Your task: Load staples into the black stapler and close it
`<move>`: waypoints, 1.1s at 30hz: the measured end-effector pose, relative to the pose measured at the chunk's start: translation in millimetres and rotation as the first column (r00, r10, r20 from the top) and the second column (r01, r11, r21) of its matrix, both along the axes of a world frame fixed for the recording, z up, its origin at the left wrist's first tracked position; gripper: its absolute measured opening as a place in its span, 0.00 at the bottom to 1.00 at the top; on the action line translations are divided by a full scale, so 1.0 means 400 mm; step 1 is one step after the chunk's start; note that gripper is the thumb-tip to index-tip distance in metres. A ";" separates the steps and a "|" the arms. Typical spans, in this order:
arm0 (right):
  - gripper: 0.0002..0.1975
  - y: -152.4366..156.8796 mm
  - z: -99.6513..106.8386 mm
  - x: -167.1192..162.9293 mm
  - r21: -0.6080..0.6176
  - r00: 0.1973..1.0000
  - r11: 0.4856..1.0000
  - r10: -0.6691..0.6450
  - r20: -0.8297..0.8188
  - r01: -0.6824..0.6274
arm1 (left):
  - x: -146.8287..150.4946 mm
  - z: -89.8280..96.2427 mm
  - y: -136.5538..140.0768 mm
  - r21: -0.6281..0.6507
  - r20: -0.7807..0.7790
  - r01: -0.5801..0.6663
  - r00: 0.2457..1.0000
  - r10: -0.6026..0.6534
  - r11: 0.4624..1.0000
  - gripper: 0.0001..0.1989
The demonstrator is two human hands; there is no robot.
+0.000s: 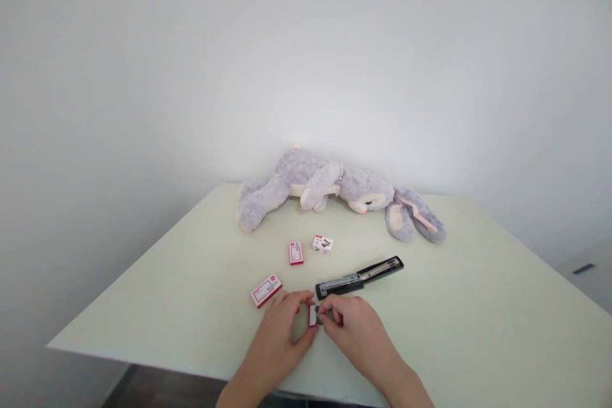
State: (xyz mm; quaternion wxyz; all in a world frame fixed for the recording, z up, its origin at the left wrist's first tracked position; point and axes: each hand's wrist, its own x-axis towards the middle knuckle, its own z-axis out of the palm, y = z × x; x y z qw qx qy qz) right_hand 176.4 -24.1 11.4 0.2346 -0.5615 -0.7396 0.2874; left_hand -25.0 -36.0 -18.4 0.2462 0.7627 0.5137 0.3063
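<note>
My left hand point(282, 330) holds a small white box with red sides point(313, 315), a staple box, between thumb and fingers just above the table. At the box's right end, my right hand point(352, 325) is closed in a pinch on a small grey piece that looks like staples point(318, 312); the fingertips hide most of it. Just beyond my hands lies a black stapler point(358, 277), opened out so that its metal inside shows. Beside my left hand rests a larger white-and-red box point(266, 291).
Farther back stand a small white-and-red box point(296, 253) and a white box with dark print point(323, 244). A grey plush rabbit point(310, 175) lies on its side along the wall. The pale table point(167, 293) has its front edge close below my wrists.
</note>
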 end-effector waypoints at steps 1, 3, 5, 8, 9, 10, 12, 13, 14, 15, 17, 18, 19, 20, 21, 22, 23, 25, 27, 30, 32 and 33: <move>0.07 0.002 0.000 0.001 -0.002 1.000 1.000 0.002 0.019 -0.002 | 0.000 0.001 0.000 -0.007 0.006 -0.004 1.000 0.004 1.000 0.26; 0.08 0.004 0.000 0.003 -0.011 0.999 1.000 0.006 0.046 -0.006 | 0.003 0.005 0.000 -0.017 0.017 -0.011 1.000 0.012 1.000 0.26; 0.08 0.004 0.001 0.004 -0.023 0.998 1.000 0.008 0.061 -0.006 | 0.006 0.010 -0.001 -0.022 0.024 -0.011 1.000 0.011 1.000 0.25; 0.08 0.005 0.001 0.005 -0.032 0.997 0.999 0.006 0.074 -0.004 | 0.007 0.017 -0.001 -0.016 0.029 -0.005 1.000 0.005 1.000 0.23; 0.08 0.006 0.000 0.005 -0.037 0.997 0.999 0.006 0.078 -0.003 | 0.007 0.017 0.000 -0.014 0.030 -0.003 1.000 0.004 1.000 0.22; 0.08 0.007 -0.002 0.005 -0.044 0.997 0.999 0.006 0.080 -0.003 | 0.007 0.017 0.000 -0.014 0.032 -0.003 0.999 0.003 1.000 0.22; 0.09 0.012 -0.005 0.004 -0.062 0.997 0.998 0.004 0.079 0.001 | 0.006 0.016 0.001 -0.016 0.033 -0.004 0.999 0.004 1.000 0.22; 0.09 0.015 -0.006 0.004 -0.069 0.997 0.998 0.003 0.076 0.002 | 0.005 0.015 0.001 -0.015 0.032 -0.005 0.999 0.006 1.000 0.22; 0.09 0.018 -0.007 0.003 -0.074 0.997 0.997 0.001 0.072 0.004 | 0.005 0.014 0.001 -0.014 0.029 -0.007 1.000 0.007 1.000 0.21; 0.09 0.021 -0.008 0.003 -0.076 0.998 0.997 0.000 0.069 0.005 | 0.005 0.014 0.001 -0.014 0.026 -0.006 1.000 0.007 1.000 0.21; 0.09 0.025 -0.009 0.002 -0.082 0.998 0.997 0.001 0.065 0.004 | 0.005 0.014 0.000 -0.013 0.020 -0.004 1.000 0.005 1.000 0.21; 0.09 0.025 -0.010 0.001 -0.083 0.998 0.997 0.001 0.064 0.004 | 0.005 0.014 0.000 -0.012 0.018 -0.005 1.000 0.005 1.000 0.21; 0.09 0.026 -0.010 0.001 -0.085 0.998 0.996 0.000 0.062 0.005 | 0.005 0.014 -0.001 -0.011 0.018 -0.005 1.000 0.005 1.000 0.21; 0.09 0.026 -0.010 0.001 -0.086 0.998 0.996 -0.001 0.061 0.006 | 0.004 0.015 -0.001 -0.009 0.017 -0.004 1.000 0.005 1.000 0.21; 0.09 0.025 -0.010 0.001 -0.088 0.998 0.996 -0.001 0.059 0.006 | 0.004 0.015 -0.001 -0.008 0.017 -0.004 1.000 0.004 1.000 0.21; 0.09 0.025 -0.010 0.002 -0.089 0.998 0.996 -0.002 0.058 0.007 | 0.003 0.015 -0.001 -0.007 0.016 -0.002 1.000 0.002 1.000 0.20; 0.09 0.024 -0.010 0.002 -0.090 0.998 0.996 -0.003 0.056 0.008 | 0.003 0.014 -0.001 -0.005 0.016 0.000 1.000 0.000 1.000 0.20; 0.09 0.023 -0.009 0.001 -0.090 0.999 0.996 -0.003 0.055 0.008 | 0.002 0.012 0.000 -0.007 0.020 0.001 1.000 -0.001 1.000 0.20; 0.09 0.021 -0.004 0.000 -0.085 0.998 0.996 -0.003 0.057 0.008 | 0.001 0.010 0.002 -0.010 0.027 0.000 1.000 0.001 1.000 0.20; 0.09 0.016 0.009 0.004 -0.068 1.000 0.998 0.005 0.029 -0.003 | 0.002 0.011 0.002 -0.015 0.027 -0.002 1.000 0.003 1.000 0.20; 0.09 0.011 0.019 0.016 -0.055 1.000 0.998 0.014 -0.010 -0.014 | 0.002 0.015 0.001 -0.015 0.016 0.002 1.000 -0.002 1.000 0.20; 0.09 0.009 0.024 0.026 -0.049 1.000 0.999 0.008 -0.024 -0.009 | 0.002 0.017 0.000 -0.010 0.008 0.010 1.000 -0.010 1.000 0.20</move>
